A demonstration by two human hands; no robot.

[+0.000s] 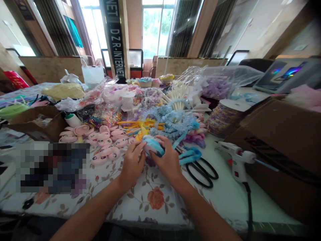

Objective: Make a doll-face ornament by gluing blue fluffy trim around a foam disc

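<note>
Near the middle of the table, a small doll head with light-blue hair (153, 145) is held between my two hands. My left hand (134, 160) has its fingertips closed against the head's left side. On the other side, my right hand (167, 157) curls its thumb and fingers around the blue hair. The face is turned out of view. Just right of my right hand lie fuzzy blue pipe cleaners (189, 155) and black-handled scissors (203, 172). Several pink doll heads with painted eyes (106, 142) are grouped on the left, close to my left hand.
A white glue gun (237, 159) rests beside a large cardboard box (283, 150) on the right. Blue ruffled trim (173, 117), yellow pipe cleaners (142, 125) and a spool of ribbon (225, 117) lie farther back. A small brown box (37, 125) sits left.
</note>
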